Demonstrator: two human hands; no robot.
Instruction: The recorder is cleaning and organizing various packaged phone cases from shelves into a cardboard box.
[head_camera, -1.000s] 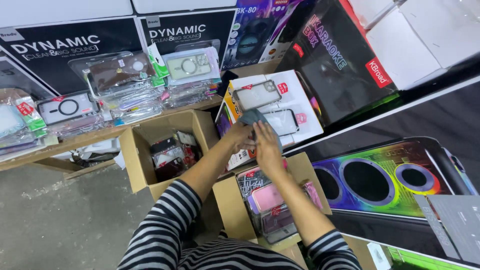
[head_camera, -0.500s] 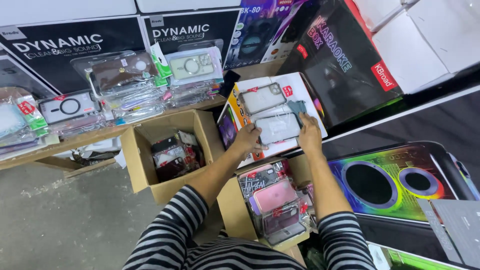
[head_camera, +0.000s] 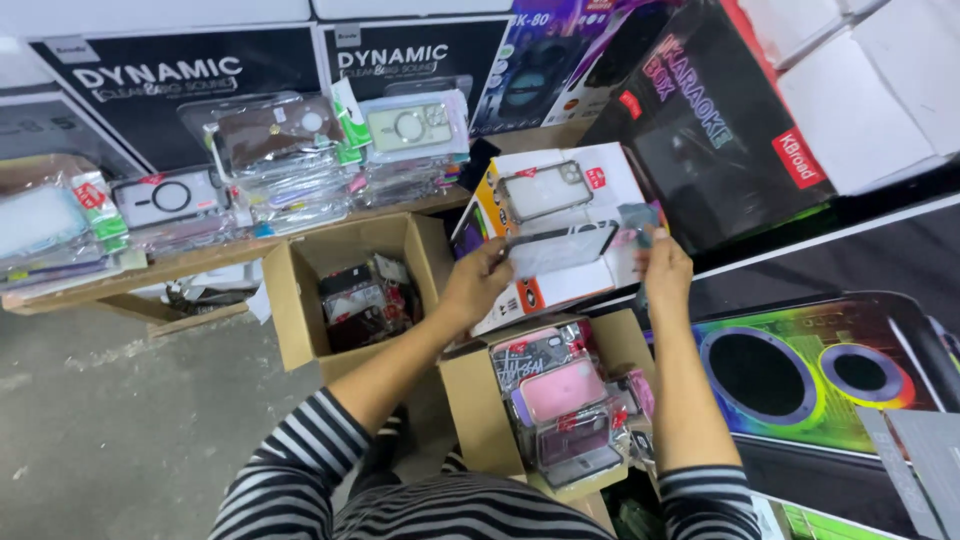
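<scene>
My left hand (head_camera: 478, 285) grips the left end of a clear phone case (head_camera: 560, 247) with a dark rim, lifted slightly above a white box (head_camera: 590, 285). My right hand (head_camera: 665, 270) pinches the edge of a small clear plastic sleeve (head_camera: 640, 216) at the case's right end. Another clear phone case (head_camera: 545, 188) lies on top of the white box behind. Just below my hands, an open carton (head_camera: 470, 400) is full of packaged phone cases, with a pink one (head_camera: 560, 388) on top.
A second open carton (head_camera: 300, 300) of packaged cases stands to the left on the grey floor. A wooden shelf (head_camera: 200, 262) holds stacks of bagged cases. Large black speaker boxes (head_camera: 720, 110) stand behind and a colourful speaker box (head_camera: 800, 370) lies at the right.
The grey cloth held a second ago was set down on the box. My left hand has picked the clear case up off the white box, and my right hand moved right and took hold of the sleeve.
</scene>
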